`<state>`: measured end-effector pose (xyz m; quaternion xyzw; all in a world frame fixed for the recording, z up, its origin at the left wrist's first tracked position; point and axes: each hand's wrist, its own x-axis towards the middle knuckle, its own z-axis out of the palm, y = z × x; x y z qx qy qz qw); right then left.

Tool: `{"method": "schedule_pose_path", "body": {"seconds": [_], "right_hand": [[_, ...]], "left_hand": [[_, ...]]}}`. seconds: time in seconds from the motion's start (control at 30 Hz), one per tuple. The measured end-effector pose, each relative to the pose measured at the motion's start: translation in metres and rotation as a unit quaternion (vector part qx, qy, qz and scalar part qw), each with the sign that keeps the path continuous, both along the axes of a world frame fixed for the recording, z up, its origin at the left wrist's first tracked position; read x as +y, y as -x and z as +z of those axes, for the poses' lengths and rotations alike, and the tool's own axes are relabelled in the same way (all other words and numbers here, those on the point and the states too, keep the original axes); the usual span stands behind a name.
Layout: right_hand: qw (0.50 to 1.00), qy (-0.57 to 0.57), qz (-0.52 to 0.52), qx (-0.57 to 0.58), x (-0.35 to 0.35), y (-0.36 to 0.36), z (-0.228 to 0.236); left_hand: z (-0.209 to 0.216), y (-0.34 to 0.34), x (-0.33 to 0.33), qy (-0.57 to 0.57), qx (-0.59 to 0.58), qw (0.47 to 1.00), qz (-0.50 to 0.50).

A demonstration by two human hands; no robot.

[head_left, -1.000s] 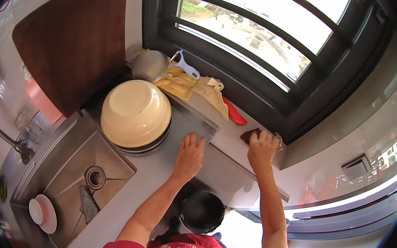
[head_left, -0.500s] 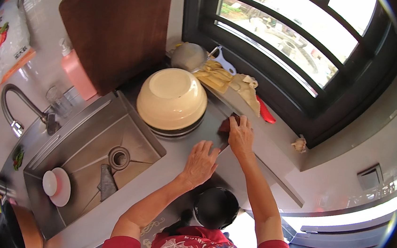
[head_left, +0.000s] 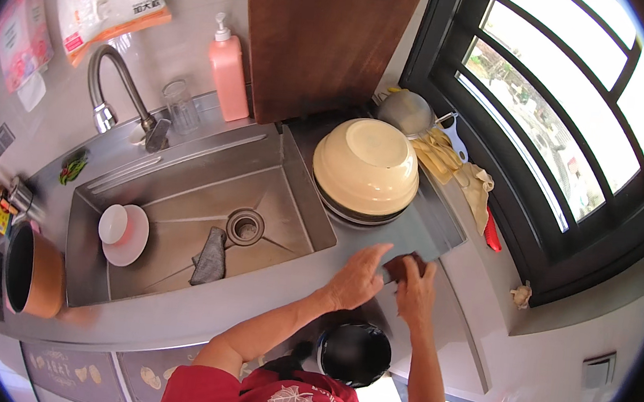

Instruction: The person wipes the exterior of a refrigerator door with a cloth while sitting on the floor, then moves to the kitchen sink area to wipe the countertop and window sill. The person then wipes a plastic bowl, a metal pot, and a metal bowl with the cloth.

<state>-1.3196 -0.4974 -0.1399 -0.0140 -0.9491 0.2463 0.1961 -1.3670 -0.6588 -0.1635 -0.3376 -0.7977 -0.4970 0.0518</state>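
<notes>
My right hand (head_left: 415,292) is closed on a small, dark brown, cloth-like piece (head_left: 402,265) above the steel counter near its front edge. Just to its left, my left hand (head_left: 358,279) has its fingers stretched out and holds nothing; the fingertips come close to the brown piece. Below both hands stands a round black bin (head_left: 354,353). Beyond them, an upturned cream bowl (head_left: 367,167) rests on a darker round vessel beside the sink.
The steel sink (head_left: 177,188) holds a white bowl (head_left: 113,224) on a plate (head_left: 133,242) and a grey cloth (head_left: 211,256). Behind are a faucet (head_left: 111,68), a glass (head_left: 181,104), a pink pump bottle (head_left: 230,74) and a brown board (head_left: 321,40). Garlic (head_left: 520,296) lies by the window.
The view has swung left. My right hand has drawn the brown piece back from the far counter toward the front edge, and my left hand has turned beside it.
</notes>
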Motion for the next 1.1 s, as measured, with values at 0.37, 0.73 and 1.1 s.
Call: {"method": "schedule_pose_path", "body": {"seconds": [0.37, 0.73, 1.1], "right_hand": [[0.934, 0.098, 0.328, -0.099, -0.063, -0.069, 0.013], [0.904, 0.401, 0.112, -0.095, -0.03, -0.2, -0.003], [0.714, 0.644, 0.191, -0.198, -0.052, -0.244, 0.004]], "left_hand": [[0.037, -0.025, -0.023, -0.03, -0.239, 0.967, -0.087], [-0.017, -0.217, 0.0, -0.324, -0.435, 0.834, -0.103], [-0.001, -0.285, -0.086, -0.179, -0.329, 0.924, 0.071]]}}
